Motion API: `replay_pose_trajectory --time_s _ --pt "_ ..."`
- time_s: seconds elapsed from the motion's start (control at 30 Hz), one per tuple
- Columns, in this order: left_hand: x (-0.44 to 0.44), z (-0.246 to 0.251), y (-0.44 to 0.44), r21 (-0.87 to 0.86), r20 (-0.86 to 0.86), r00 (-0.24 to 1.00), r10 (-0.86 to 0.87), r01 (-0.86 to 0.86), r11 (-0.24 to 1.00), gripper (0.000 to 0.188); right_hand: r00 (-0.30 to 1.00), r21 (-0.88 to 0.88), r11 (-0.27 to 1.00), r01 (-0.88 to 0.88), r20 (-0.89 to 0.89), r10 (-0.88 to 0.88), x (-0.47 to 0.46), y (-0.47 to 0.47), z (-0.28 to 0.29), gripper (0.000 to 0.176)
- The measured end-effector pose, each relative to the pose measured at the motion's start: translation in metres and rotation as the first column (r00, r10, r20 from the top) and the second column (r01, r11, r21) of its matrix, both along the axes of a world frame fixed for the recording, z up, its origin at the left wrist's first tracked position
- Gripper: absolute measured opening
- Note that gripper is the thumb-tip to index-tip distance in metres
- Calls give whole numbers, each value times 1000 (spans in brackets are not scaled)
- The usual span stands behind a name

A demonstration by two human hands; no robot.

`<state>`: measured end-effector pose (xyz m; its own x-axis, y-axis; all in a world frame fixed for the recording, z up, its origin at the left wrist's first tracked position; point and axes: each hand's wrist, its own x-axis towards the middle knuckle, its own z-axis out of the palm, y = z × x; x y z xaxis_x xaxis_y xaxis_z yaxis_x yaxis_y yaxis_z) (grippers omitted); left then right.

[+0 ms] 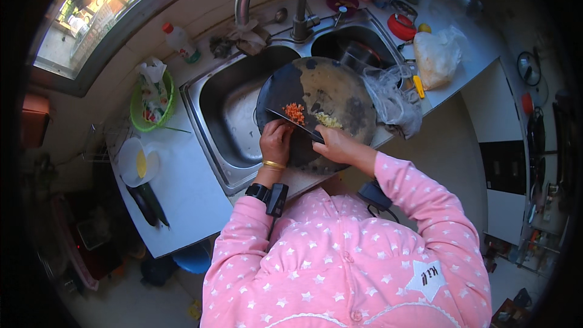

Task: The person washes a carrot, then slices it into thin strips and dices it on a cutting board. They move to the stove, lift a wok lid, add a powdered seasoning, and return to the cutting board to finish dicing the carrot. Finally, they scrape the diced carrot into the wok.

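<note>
A round, worn chopping board rests over the sink's edge. My right hand grips the black handle of a kitchen knife, whose blade slants up to the left, low over the board. Curled fingers of my left hand are by the near side of the blade; whether they pinch a piece is hidden. Finely chopped orange bits, seemingly carrot, lie just beyond the blade. To their right is a small heap of pale yellow minced bits, perhaps garlic.
The steel double sink has a faucet behind it. Clear plastic bags bunch at the board's right, near a yellow-handled tool. Leftward are a green basket, a white container and dark long vegetables.
</note>
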<state>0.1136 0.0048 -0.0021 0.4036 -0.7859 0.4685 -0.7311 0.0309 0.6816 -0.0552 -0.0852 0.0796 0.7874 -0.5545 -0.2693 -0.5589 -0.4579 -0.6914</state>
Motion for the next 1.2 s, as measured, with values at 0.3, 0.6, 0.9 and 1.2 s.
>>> replay_pose_trajectory --time_s 0.3,0.6,0.9,1.2 --pt "0 2 4 -27 74 997 19 -17 999 11 999 -8 999 -46 3 46 -12 -8 9 31" --pt "1 -1 4 -45 31 999 13 -12 999 12 996 -4 999 32 78 -32 -1 -5 0 33" --pt "2 1 7 -16 3 1000 -9 9 1000 11 1000 12 1000 11 -7 -11 2 5 -1 33" --pt "4 2 11 -18 52 999 -11 12 1000 12 999 -8 999 -50 -24 49 -11 0 7 33"
